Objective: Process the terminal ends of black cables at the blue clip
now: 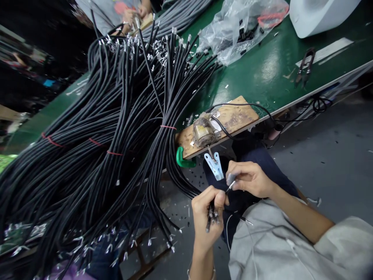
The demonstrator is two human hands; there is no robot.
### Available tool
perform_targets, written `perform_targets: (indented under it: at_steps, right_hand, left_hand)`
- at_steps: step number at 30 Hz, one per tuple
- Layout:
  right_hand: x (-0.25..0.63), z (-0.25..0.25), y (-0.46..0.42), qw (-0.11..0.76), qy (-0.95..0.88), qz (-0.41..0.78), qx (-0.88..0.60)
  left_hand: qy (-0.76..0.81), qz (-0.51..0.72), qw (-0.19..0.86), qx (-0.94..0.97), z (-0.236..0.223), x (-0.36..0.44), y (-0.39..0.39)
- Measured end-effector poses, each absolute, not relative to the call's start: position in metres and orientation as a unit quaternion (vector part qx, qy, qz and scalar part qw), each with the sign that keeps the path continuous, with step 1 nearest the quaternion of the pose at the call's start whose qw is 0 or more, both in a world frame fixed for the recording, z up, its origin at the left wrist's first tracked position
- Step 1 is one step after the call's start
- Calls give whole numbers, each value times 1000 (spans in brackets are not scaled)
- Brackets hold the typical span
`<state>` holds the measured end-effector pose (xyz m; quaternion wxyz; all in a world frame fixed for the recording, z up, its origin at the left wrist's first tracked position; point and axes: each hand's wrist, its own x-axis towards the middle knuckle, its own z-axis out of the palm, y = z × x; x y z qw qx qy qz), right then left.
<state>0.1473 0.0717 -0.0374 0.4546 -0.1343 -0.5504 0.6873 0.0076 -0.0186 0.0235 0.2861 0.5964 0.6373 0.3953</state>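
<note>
My left hand (207,210) is closed around several black cables (186,186) that run in from the bundles on the table. One cable end sticks out towards my right hand (250,178), whose thumb and fingers pinch its pale stripped tip (231,184). Other cable ends poke out below my left fist. Just beyond my hands, a light blue clothes peg (215,165) hangs from the shaft of a small, tape-wrapped motor (204,131). That motor sits on a wooden board (240,112) at the table edge.
Large bundles of black cables (116,105), tied with red bands, cover the left of the green table (268,74). A green clamp (184,157) grips the board. Beyond lie a plastic bag (230,31), thread snips (305,66) and a white container (320,15). A co-worker (101,13) sits opposite.
</note>
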Motion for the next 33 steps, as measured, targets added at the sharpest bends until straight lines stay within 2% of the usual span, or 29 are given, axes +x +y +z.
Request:
perform_targets:
  at_steps: [9,14,16,18,20,22,23,24,26,28,30,32,33]
  right_hand:
    - [134,-38,63,527,-511,672,-94]
    - [118,-29,43,471,-321,807,-156]
    - [112,-26,35,458,-304,812,-197]
    - [109,-26,32,518,-382,712,-280]
    - [109,-30,35,617,-501,502,-340]
    - [113,-35,40,671,-591,306,-327]
    - [116,-37,43,673,-620,262,-306]
    - [119,-38,46,663,-637,268,-286]
    - [126,-36,51,608,-627,413,-257]
    - [134,-30,56,495,-553,636,-210]
    - [142,-23,66,342,-477,797,-145]
    - [150,-15,82,220,-477,842,-118]
    - [153,-12,91,191,-504,832,-132]
  left_hand:
    - [636,373,347,579,32,6,-17]
    - [599,415,342,594,26,6,-14]
    - [595,441,316,593,22,8,-15]
    - [621,449,277,579,19,12,-16]
    - [655,449,245,556,17,14,-16]
    - [675,446,240,537,17,14,-15]
    - [674,442,253,535,17,12,-14]
    - [668,436,274,537,18,10,-13]
    - [635,433,323,552,19,5,-12]
    - [593,448,351,570,20,0,-10]
    - [566,468,344,585,20,-1,-9]
    - [569,469,323,593,19,0,-8]
    - [576,467,312,594,18,1,-8]
